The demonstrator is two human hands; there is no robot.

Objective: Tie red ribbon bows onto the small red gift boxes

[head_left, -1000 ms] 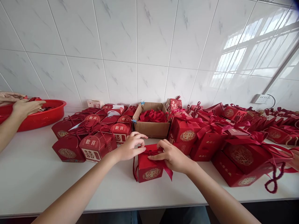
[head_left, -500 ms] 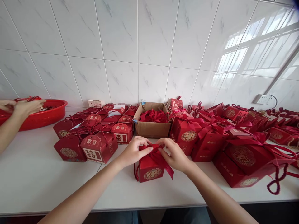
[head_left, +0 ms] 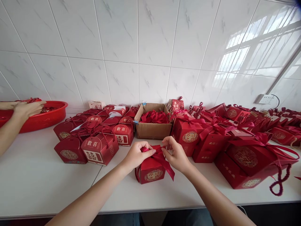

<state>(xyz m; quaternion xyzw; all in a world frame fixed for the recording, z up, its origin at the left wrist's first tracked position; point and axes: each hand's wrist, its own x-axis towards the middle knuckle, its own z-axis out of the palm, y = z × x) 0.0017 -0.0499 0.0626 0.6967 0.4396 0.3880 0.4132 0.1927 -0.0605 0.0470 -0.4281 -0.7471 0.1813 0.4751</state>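
A small red gift box [head_left: 151, 172] with a gold emblem stands on the white table [head_left: 47, 182] in front of me. A red ribbon [head_left: 164, 163] lies over its top and hangs down its right side. My left hand [head_left: 137, 154] is closed on the ribbon at the box's top left. My right hand [head_left: 175, 155] pinches the ribbon at the top right. Both hands meet over the lid.
A cardboard box of red ribbons [head_left: 154, 124] sits behind. Red gift boxes with cord handles [head_left: 98, 146] crowd the left, ribboned ones [head_left: 244, 157] the right. Another person's hands [head_left: 25, 108] work at a red basin [head_left: 50, 114] far left. A wall socket [head_left: 264, 99] is at the right.
My hands rose from the box's front to its top and drew the ribbon together over the lid. The other person's hands shifted slightly at the basin.
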